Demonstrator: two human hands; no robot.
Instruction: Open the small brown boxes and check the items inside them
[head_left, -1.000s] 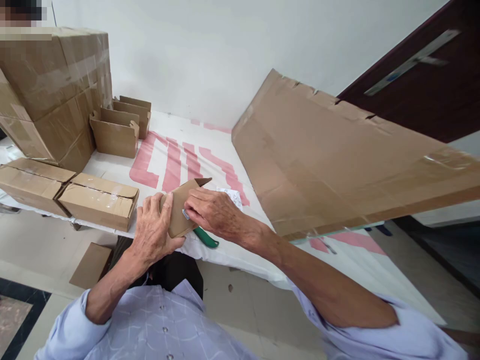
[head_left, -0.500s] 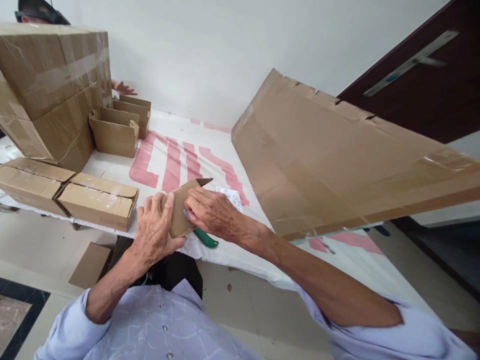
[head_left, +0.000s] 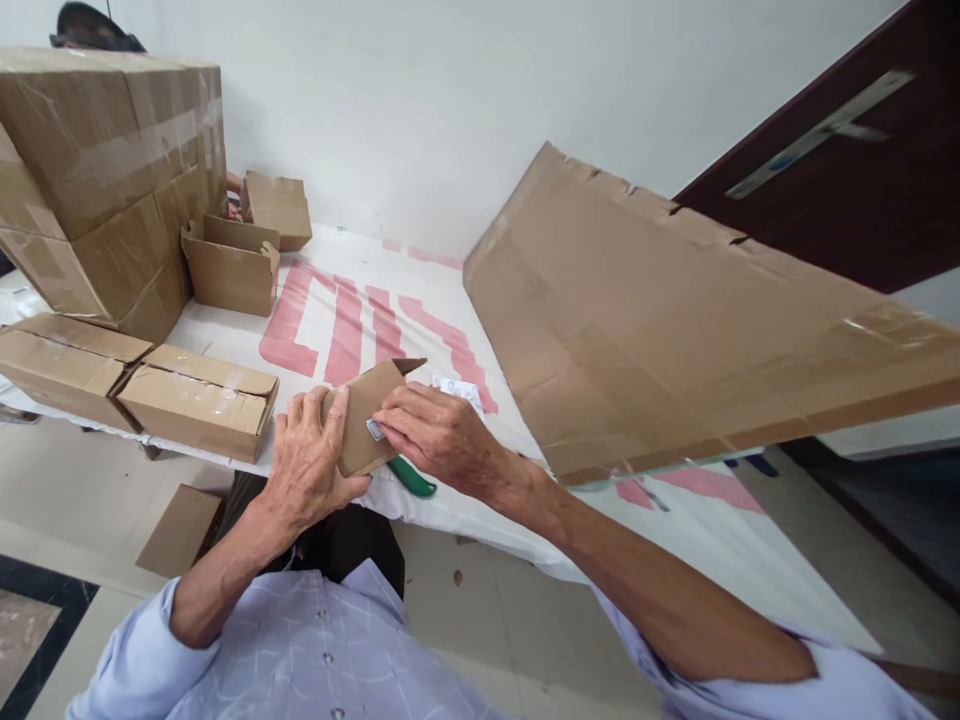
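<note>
cardboard piece [head_left: 365,425] sits at the table's [head_left: 480,500] near edge, long axis tilted, pointed tip aimed up and right. left hand [head_left: 307,462] clamps its left side; right hand [head_left: 442,435] pinches a small label [head_left: 374,429] against it.

shirt [head_left: 322,640]: pale lilac, faint checks | buttons: small, front | sleeves: rolled up

Two hands are in view, a left hand [head_left: 306,462] and a right hand [head_left: 439,435], together on one small cardboard piece [head_left: 364,425]. One green-handled tool [head_left: 411,477] lies at the table edge. Two flat taped cartons [head_left: 196,398] [head_left: 64,362] sit side by side. Two small open boxes [head_left: 231,264] [head_left: 277,207] stand behind. One large cardboard sheet [head_left: 675,320] leans at right. One cardboard scrap [head_left: 180,531] lies on the floor.
</note>
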